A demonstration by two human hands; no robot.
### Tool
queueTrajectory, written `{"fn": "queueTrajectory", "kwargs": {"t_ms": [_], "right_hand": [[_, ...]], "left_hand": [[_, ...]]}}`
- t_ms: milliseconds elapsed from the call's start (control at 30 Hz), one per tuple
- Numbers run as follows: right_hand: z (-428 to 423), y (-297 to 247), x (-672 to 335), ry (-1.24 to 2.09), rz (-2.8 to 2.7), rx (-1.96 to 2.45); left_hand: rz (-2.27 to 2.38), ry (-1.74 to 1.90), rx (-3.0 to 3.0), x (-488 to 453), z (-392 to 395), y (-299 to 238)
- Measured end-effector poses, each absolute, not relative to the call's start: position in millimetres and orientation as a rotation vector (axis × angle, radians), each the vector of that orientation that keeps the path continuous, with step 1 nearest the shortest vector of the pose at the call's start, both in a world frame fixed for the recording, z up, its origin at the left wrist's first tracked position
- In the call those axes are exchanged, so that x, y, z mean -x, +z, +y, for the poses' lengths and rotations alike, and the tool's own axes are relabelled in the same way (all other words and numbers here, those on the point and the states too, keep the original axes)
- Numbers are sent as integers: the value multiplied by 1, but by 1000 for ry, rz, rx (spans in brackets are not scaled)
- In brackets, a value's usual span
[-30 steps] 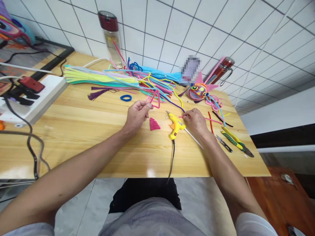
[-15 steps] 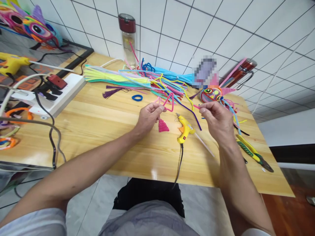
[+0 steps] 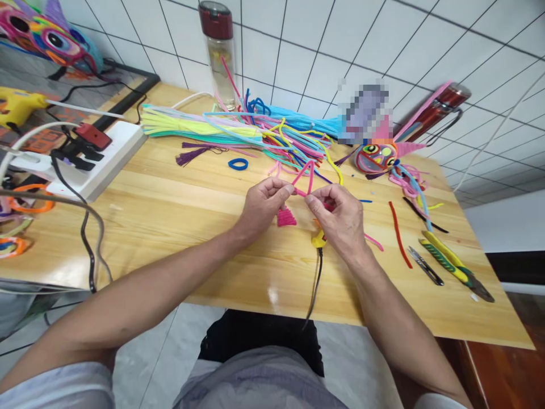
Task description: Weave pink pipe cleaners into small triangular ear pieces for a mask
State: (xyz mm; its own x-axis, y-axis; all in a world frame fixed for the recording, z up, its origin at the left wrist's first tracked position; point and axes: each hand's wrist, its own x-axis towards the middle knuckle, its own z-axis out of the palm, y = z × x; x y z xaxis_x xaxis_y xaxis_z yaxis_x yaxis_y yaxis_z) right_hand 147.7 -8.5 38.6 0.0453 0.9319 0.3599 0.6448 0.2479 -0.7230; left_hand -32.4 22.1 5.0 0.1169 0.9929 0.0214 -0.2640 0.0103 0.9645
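Observation:
My left hand (image 3: 264,204) pinches the lower left corner of a pink pipe-cleaner triangle (image 3: 307,172) held just above the wooden table (image 3: 170,227). My right hand (image 3: 338,218) is closed on a loose pink pipe cleaner (image 3: 373,242), its fingertips meeting the triangle's lower right end. A small pink coiled cone (image 3: 286,217) lies on the table just below my left fingers. The yellow glue gun (image 3: 318,238) is mostly hidden under my right hand, with its black cord (image 3: 314,289) running off the front edge.
A heap of coloured pipe cleaners (image 3: 238,128) lies at the back by a glass bottle (image 3: 220,54). A pipe-cleaner mask (image 3: 377,157), a red pipe cleaner (image 3: 398,233), small scissors (image 3: 424,265) and pliers (image 3: 455,268) lie right. A power strip (image 3: 97,165) with cables sits left; a blue ring (image 3: 237,164) is nearby.
My right hand left the glue gun area, lifted with a pink pipe cleaner, then came left and down to meet the triangle held by my left hand. The view shifted.

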Motion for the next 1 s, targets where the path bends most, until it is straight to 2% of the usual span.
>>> {"fn": "queueTrajectory", "kwargs": {"t_ms": [1000], "right_hand": [[-9,33,-147,366,-1668,1516]], "left_hand": [[898,1224,-1096,30,18,6]]}}
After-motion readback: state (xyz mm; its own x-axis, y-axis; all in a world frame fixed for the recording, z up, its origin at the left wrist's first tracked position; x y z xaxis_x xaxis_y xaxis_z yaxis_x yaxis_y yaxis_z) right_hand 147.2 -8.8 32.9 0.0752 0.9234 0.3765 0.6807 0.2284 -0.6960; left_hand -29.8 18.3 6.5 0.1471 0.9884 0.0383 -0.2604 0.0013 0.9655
